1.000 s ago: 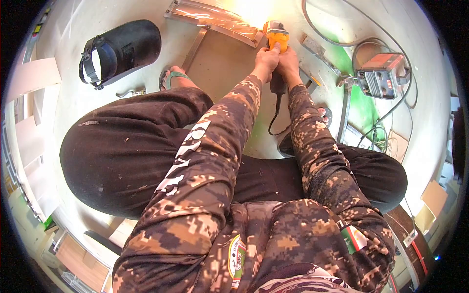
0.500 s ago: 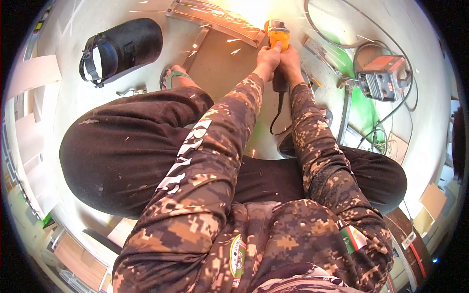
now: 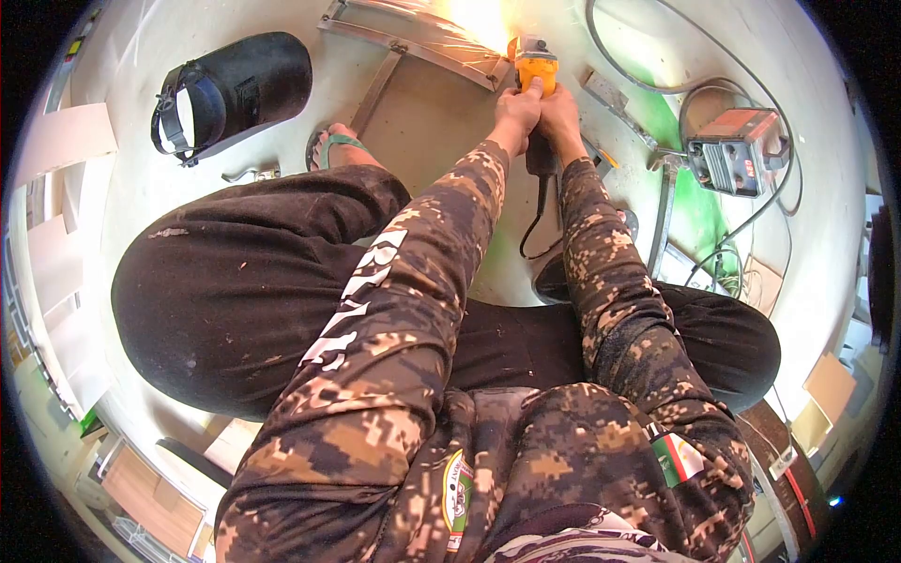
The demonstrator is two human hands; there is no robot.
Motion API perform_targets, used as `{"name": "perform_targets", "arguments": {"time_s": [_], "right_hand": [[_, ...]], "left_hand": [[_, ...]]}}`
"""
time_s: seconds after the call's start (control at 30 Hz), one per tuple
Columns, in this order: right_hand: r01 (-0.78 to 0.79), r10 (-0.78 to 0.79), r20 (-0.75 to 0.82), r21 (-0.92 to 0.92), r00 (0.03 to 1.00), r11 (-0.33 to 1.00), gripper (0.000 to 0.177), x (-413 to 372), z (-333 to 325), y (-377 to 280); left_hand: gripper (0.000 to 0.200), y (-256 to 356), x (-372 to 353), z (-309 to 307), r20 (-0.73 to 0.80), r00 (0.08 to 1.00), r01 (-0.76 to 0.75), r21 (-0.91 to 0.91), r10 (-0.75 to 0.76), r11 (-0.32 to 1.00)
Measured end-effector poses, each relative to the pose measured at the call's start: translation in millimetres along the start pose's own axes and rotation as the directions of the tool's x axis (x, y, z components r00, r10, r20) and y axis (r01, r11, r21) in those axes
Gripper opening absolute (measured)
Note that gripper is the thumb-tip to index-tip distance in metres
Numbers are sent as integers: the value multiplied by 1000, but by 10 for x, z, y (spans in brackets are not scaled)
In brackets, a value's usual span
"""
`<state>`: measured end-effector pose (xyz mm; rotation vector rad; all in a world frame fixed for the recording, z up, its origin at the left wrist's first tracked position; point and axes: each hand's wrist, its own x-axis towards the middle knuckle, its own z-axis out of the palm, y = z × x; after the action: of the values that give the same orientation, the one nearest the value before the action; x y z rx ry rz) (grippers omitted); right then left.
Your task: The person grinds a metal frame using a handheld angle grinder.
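A pale concrete floor (image 3: 141, 188) fills the round fisheye view, its edges bent and cut off by the lens. A person crouches over it. Their dark trousers (image 3: 235, 291) and camouflage sleeves (image 3: 404, 310) cover most of the picture and hide the ground beneath. A black welding mask (image 3: 239, 84) lies at upper left. A metal frame (image 3: 394, 47) lies flat at the top, its far side cut off. At right an orange-and-grey welding machine (image 3: 737, 145) sits among looping cables (image 3: 770, 202). A foot in a green sandal (image 3: 333, 148) peeks out beside the frame. At top centre, an orange angle grinder (image 3: 533, 66) rests against the frame's near right corner, its disc hidden. The left hand (image 3: 514, 111) has its grip closed on the grinder's front, thumb against the orange housing. The right hand (image 3: 563, 113) has its grip wrapped tight around the dark rear handle, from which a cord (image 3: 537, 216) hangs. Bright sparks (image 3: 479, 14) wash out the contact point.
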<state>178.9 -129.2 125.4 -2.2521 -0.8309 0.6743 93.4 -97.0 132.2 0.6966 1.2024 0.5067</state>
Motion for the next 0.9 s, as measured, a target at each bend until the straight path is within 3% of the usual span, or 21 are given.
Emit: {"name": "perform_targets", "arguments": {"time_s": [0.17, 0.23, 0.9], "right_hand": [[31, -33, 28, 75, 999, 997, 51, -64, -42, 34], [20, -19, -25, 28, 999, 999, 51, -73, -10, 94], [-9, 9, 6, 59, 1000, 998, 46, -181, -46, 145]], "left_hand": [[64, -10, -63, 11, -13, 1000, 10, 70, -10, 998], [64, -89, -40, 18, -5, 1000, 25, 57, -25, 998], [58, -142, -121, 48, 3, 999, 51, -15, -51, 999]]}}
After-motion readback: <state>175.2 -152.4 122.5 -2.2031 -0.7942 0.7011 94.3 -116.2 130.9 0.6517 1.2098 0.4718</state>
